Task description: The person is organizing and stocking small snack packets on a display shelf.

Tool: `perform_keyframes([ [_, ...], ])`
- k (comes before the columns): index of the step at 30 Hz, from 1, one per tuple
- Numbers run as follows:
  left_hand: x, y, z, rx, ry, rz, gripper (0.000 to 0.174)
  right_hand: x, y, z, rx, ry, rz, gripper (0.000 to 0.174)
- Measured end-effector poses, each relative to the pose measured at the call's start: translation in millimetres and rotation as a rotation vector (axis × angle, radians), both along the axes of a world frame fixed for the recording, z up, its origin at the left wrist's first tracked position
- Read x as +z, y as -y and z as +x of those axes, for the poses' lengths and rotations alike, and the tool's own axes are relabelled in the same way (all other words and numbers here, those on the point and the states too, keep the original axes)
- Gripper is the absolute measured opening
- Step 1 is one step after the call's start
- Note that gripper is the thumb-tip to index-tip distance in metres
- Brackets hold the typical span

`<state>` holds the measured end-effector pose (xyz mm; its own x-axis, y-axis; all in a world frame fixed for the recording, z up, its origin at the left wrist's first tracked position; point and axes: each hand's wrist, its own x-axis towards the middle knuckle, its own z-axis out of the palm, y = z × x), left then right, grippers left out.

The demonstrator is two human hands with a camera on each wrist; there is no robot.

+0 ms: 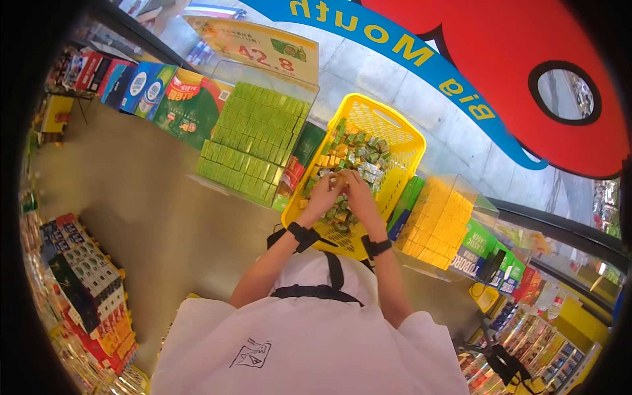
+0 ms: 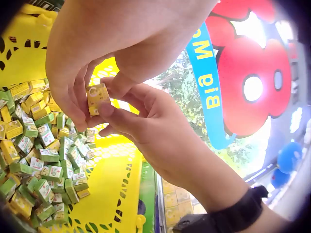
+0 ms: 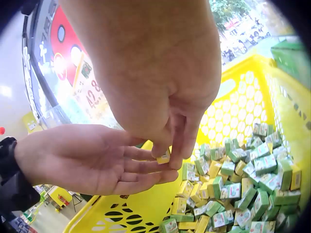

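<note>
In the head view both hands meet above a yellow basket of small green and yellow boxes. Thumb and fingers of my right hand pinch one small yellow box. Palm up, my left hand lies with its fingers extended under and beside that box, as the right wrist view shows. Some of its fingertips are hidden in the left wrist view. Loose boxes fill the basket's bottom below the hands.
A clear case of stacked green boxes stands left of the basket, and one of yellow boxes stands right. Beyond is a window with a red and blue sign. Shelves of goods stand at the lower left.
</note>
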<state>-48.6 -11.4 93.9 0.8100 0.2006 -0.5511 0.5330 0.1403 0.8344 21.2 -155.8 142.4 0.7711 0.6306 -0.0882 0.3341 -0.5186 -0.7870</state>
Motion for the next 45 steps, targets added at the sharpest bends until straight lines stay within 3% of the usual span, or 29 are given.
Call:
perform_keyframes([
  [5, 13, 12, -2, 0.001, 0.178, -0.105, 0.040, 65, 13, -8, 0.016, 0.032, -0.133, 0.051],
  [6, 14, 16, -4, 0.030, 0.262, -0.168, 0.042, 75, 15, -9, 0.046, 0.181, -0.158, 0.051],
  [7, 27, 16, -4, 0.005, 0.256, -0.188, 0.038, 85, 18, -10, 0.075, 0.330, -0.182, 0.050],
  [10, 60, 19, -3, -0.015, 0.336, -0.310, 0.036, 109, 26, -13, 0.069, 0.401, -0.202, 0.048],
  [17, 132, 41, 7, -0.162, 0.356, -0.369, 0.037, 172, 63, -13, 0.012, 0.412, -0.218, 0.047],
  [19, 151, 42, 10, -0.222, 0.362, -0.225, 0.038, 185, 66, -14, -0.013, 0.403, -0.216, 0.045],
  [28, 201, 120, 18, -0.297, 0.399, -0.020, 0.041, 232, 144, -14, -0.119, 0.257, -0.174, 0.041],
  [33, 239, 182, 24, -0.326, 0.427, 0.079, 0.054, 242, 209, -10, -0.192, 0.232, -0.189, 0.046],
  [36, 226, 222, 28, -0.378, 0.550, 0.195, 0.055, 232, 251, -3, -0.258, 0.247, -0.143, 0.050],
  [40, 204, 273, 43, -0.474, 0.627, 0.142, 0.048, 212, 300, 8, -0.340, 0.251, -0.171, 0.050],
  [45, 177, 320, 54, -0.509, 0.681, 0.251, 0.045, 191, 336, 21, -0.376, 0.291, -0.292, 0.048],
])
